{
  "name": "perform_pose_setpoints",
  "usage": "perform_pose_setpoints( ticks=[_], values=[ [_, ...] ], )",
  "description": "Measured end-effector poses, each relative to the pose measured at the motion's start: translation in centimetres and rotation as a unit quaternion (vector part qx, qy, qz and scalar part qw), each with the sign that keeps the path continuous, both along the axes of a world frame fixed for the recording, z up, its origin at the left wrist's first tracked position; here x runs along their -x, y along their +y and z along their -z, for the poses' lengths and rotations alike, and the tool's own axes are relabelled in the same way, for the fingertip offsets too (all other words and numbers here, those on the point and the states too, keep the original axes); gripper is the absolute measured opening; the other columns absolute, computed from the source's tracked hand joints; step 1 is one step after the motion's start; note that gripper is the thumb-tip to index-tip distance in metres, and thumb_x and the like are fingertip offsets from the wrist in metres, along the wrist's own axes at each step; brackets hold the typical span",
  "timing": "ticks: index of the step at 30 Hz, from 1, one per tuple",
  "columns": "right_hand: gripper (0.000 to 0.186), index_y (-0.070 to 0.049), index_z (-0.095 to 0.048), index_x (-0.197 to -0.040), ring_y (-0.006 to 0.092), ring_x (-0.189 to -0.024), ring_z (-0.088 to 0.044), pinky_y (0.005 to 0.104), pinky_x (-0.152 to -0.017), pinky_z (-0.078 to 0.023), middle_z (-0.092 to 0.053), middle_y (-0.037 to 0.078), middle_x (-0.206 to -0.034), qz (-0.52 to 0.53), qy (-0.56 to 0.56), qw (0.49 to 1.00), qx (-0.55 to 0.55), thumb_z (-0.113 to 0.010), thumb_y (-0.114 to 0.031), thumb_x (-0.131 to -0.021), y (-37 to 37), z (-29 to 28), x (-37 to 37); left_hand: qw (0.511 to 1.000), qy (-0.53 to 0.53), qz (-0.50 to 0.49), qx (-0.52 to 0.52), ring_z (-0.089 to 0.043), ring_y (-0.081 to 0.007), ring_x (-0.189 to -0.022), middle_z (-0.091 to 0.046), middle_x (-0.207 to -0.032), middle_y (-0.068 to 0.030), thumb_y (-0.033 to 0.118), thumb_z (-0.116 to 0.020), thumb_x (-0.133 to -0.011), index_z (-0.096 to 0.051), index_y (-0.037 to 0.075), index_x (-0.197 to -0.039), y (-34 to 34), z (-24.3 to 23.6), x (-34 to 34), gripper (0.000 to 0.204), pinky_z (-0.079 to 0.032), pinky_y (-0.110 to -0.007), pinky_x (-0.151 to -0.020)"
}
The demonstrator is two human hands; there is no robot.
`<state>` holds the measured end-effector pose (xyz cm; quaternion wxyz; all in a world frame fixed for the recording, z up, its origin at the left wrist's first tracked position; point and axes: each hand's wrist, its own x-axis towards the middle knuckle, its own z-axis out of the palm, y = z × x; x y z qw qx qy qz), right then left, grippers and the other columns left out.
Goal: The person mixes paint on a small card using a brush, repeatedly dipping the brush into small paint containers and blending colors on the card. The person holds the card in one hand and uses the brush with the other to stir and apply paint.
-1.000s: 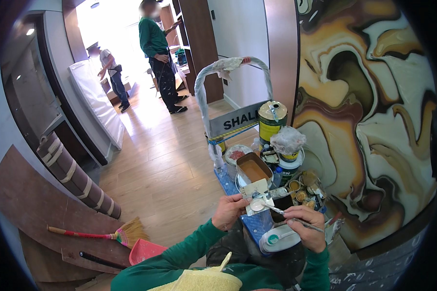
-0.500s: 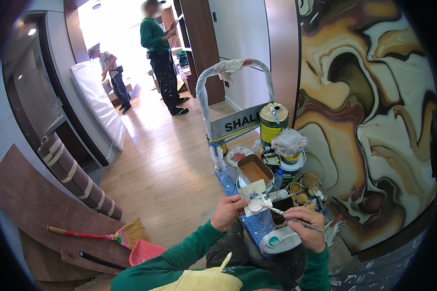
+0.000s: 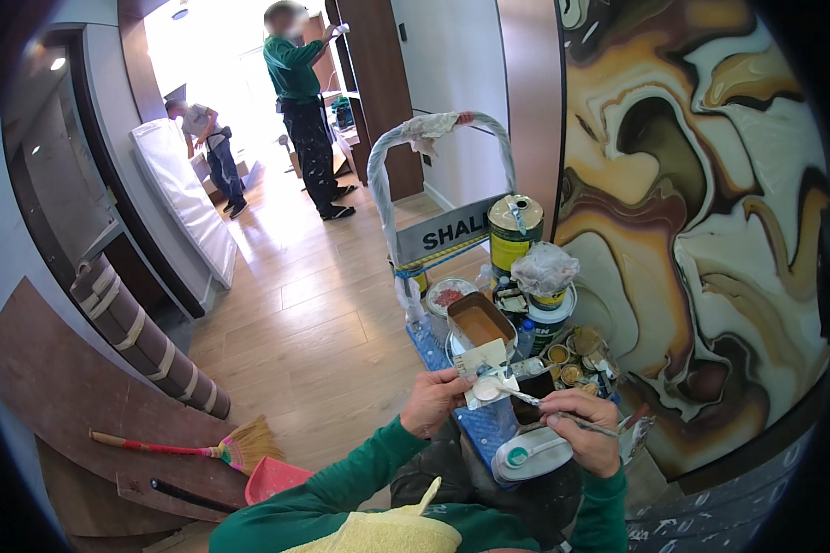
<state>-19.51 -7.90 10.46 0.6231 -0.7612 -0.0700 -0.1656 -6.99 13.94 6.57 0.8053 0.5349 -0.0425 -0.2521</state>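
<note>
1. Small white cup (image 3: 486, 388), round and shallow, sits at 6 o'clock, pinched in the left hand (image 3: 436, 401).
2. Right hand (image 3: 581, 429) is clamped on one thin brush (image 3: 537, 402), its tip at the cup.
3. Two hands, one cup, one brush.

Both my forearms come up from six o'clock, sleeved in green to the wrists. My left hand (image 3: 436, 403) sits just left of centre, low in the view, knuckles turned toward ten o'clock, fingers curled and pinched shut toward two o'clock. My right hand (image 3: 581, 430) lies at about four o'clock from it, near but not touching, back of the hand up, fingers folded into a closed grip, thumb side pointing toward nine o'clock. Both wrists are bent slightly inward, so my two hands face each other.
</note>
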Motion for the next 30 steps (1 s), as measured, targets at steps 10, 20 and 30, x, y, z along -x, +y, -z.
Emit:
perform_pose_setpoints(
  ticks=[10, 20, 30],
  values=[
    [0.017, 0.001, -0.071, -0.091, 0.0204, -0.087, -0.066, 0.0287, -0.077, -0.051, -0.069, 0.014, -0.094, 0.013, -0.008, 1.000, 0.010, -0.067, 0.002, -0.075, 0.1, -0.1, 0.1, 1.000, 0.013, 0.008, 0.022, -0.059, -0.0095, -0.071, -0.067, -0.089, -0.0070, 0.006, -0.062, -0.091, -0.067, -0.004, -0.096, -0.2, 0.8, -0.5, 0.012, -0.044, -0.023, -0.062],
    [0.018, 0.001, -0.071, -0.092, 0.0200, -0.087, -0.066, 0.0287, -0.078, -0.051, -0.068, 0.014, -0.095, 0.014, -0.005, 1.000, -0.025, -0.066, 0.003, -0.075, 0.3, -0.3, -0.4, 0.999, 0.003, 0.021, 0.036, -0.061, -0.0115, -0.074, -0.068, -0.088, -0.0075, 0.007, -0.062, -0.092, -0.067, -0.004, -0.098, 0.2, 1.7, -1.4, 0.014, -0.047, -0.025, -0.065],
    [0.018, 0.001, -0.072, -0.091, 0.0201, -0.086, -0.066, 0.0291, -0.077, -0.051, -0.069, 0.013, -0.094, 0.026, -0.008, 0.999, -0.018, -0.067, 0.002, -0.074, -0.2, -0.3, -0.1, 0.999, 0.010, 0.018, 0.037, -0.062, -0.0119, -0.072, -0.067, -0.087, -0.0071, 0.006, -0.062, -0.091, -0.067, -0.005, -0.097, 0.0, 1.7, -1.5, 0.013, -0.048, -0.025, -0.064]
  ],
)
